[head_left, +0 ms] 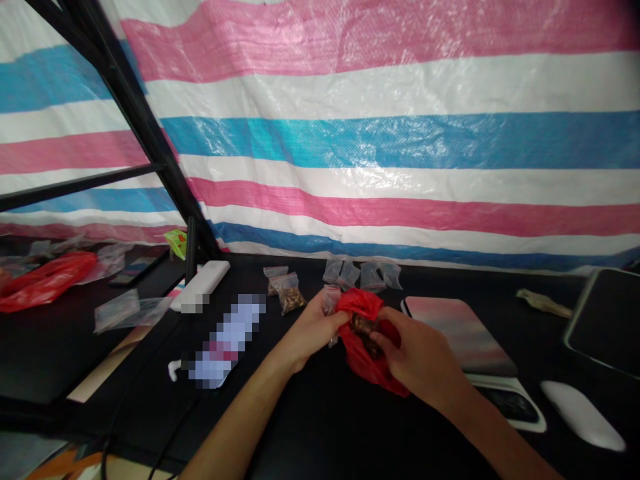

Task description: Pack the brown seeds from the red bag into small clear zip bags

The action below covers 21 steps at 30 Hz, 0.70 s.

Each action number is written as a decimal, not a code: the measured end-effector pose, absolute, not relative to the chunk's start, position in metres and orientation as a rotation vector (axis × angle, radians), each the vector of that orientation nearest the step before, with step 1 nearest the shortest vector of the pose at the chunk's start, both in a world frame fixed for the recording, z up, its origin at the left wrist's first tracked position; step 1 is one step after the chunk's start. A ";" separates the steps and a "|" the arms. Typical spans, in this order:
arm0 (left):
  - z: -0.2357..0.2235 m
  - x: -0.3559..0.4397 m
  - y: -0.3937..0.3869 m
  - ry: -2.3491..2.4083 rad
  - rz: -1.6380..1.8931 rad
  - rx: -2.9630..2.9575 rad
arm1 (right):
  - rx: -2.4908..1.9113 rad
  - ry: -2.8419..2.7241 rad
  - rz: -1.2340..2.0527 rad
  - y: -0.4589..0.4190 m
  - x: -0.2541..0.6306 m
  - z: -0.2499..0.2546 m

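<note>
Over the black table, a red plastic bag (367,370) is held with its mouth open, showing small brown pieces (367,330) inside. My left hand (313,328) is closed on the bag's left rim, with a small clear zip bag (331,300) also between its fingers. At the right rim is my right hand (417,353), its fingers curled round the red plastic and the thumb against the brown pieces. Whether it also grips any pieces is hard to make out. Just beyond my left hand lie small zip bags (290,295) filled with brown bits.
Several small clear bags (371,277) lie along the back edge. A phone (227,343) and a white box-like device (203,285) are at left. To the right sit a pinkish flat case (457,330), a phone box (515,403) and a white mouse (583,415). Striped sheeting (400,140) hangs behind.
</note>
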<state>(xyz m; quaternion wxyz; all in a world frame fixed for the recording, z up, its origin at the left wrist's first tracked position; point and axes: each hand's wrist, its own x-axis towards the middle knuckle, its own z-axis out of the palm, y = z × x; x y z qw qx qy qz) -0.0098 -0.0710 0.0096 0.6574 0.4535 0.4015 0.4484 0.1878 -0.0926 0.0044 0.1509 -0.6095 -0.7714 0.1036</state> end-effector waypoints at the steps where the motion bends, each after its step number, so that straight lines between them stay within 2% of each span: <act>1: 0.011 -0.010 -0.072 0.903 1.012 1.045 | -1.770 -2.213 0.298 -0.093 0.188 0.005; 6: 0.006 -0.009 -0.069 0.944 1.092 1.255 | -1.789 -2.182 0.329 -0.093 0.189 0.007; 12: -0.002 -0.021 -0.063 1.251 1.393 1.865 | -1.617 -2.018 0.555 -0.091 0.193 0.006; 17: 0.001 -0.028 -0.065 1.309 1.163 2.161 | -1.325 -1.911 0.723 -0.090 0.197 0.009; 21: 0.003 -0.025 -0.069 1.290 0.988 2.304 | -1.237 -1.910 0.596 -0.091 0.196 0.010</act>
